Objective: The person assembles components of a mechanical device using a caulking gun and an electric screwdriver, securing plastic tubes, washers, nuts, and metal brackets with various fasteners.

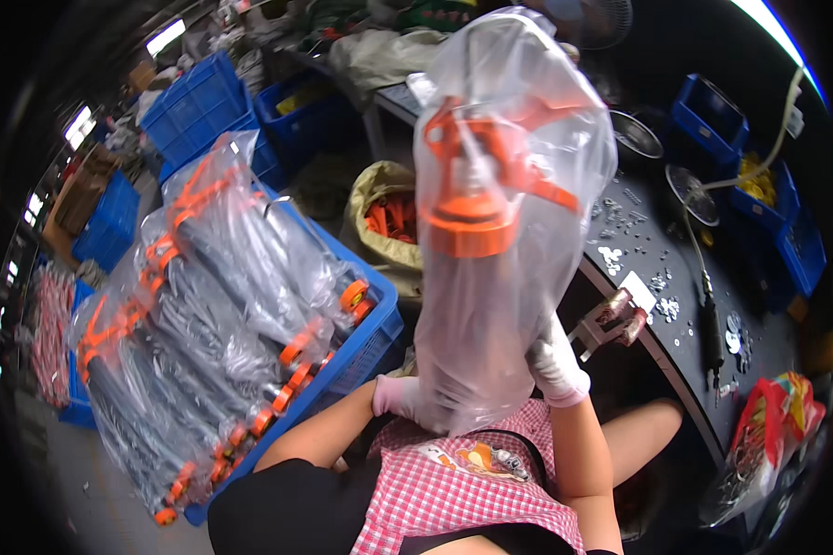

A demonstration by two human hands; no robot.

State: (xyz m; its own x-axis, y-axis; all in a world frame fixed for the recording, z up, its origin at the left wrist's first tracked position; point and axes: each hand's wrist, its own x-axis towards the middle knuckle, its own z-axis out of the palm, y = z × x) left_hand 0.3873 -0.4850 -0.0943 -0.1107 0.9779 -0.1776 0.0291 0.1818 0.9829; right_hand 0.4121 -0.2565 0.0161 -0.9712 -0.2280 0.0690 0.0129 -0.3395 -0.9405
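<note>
Upright in front of me is a long tool in a clear plastic bag (pixel 472 342). Its orange head (pixel 472 231), with a round collar and lever-like arms, shows through the film near the top; the lower part is blurred. My right hand (pixel 558 363), in a white glove, grips the bag's lower right side. My left hand (pixel 398 396), also gloved, is at the lower left of the bag, its fingers hidden by the plastic. On the left, a blue crate (pixel 377 324) holds several similar bagged tools (pixel 222 305) with dark barrels and orange ends.
At right, a dark workbench (pixel 666 370) carries small metal parts, a clamp-like fixture (pixel 611 319) at its edge and a hanging air tool (pixel 711 333). Blue bins (pixel 759 199) stand behind it. A sack of orange parts (pixel 389 222) sits beyond the crate. A red-yellow bag (pixel 773 425) hangs near right.
</note>
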